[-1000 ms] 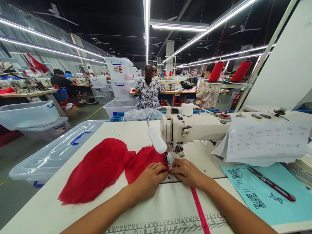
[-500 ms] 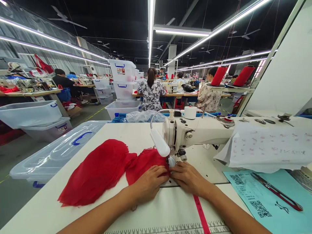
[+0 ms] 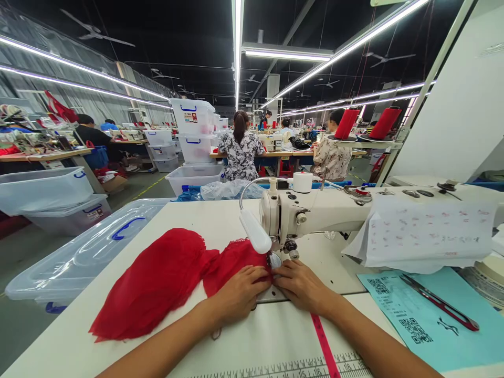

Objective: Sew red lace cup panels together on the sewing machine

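Note:
Red lace-edged fabric (image 3: 151,281) lies in two gathered lobes on the white sewing table, its right end under the head of the sewing machine (image 3: 289,218). My left hand (image 3: 246,291) presses on that right end, fingers bent and close together over the cloth. Close to the needle area, my right hand (image 3: 301,286) pinches the fabric's edge from the other side, fingertips nearly meeting those of the left. The presser foot and needle are mostly hidden behind the lamp (image 3: 255,231) and the fingers. Beneath my right wrist runs a pink measuring tape (image 3: 325,344).
Thread snips (image 3: 439,302) lie on a blue printed sheet (image 3: 388,315) at the right. A white paper (image 3: 425,231) hangs over the machine arm. Red thread cones (image 3: 346,124) stand behind. A lidded clear bin (image 3: 90,252) is beside the table's left edge. Co-workers sit ahead.
The whole view has shifted slightly as the head moved. Both hands stay at the red fabric beside the needle, with hardly any visible movement.

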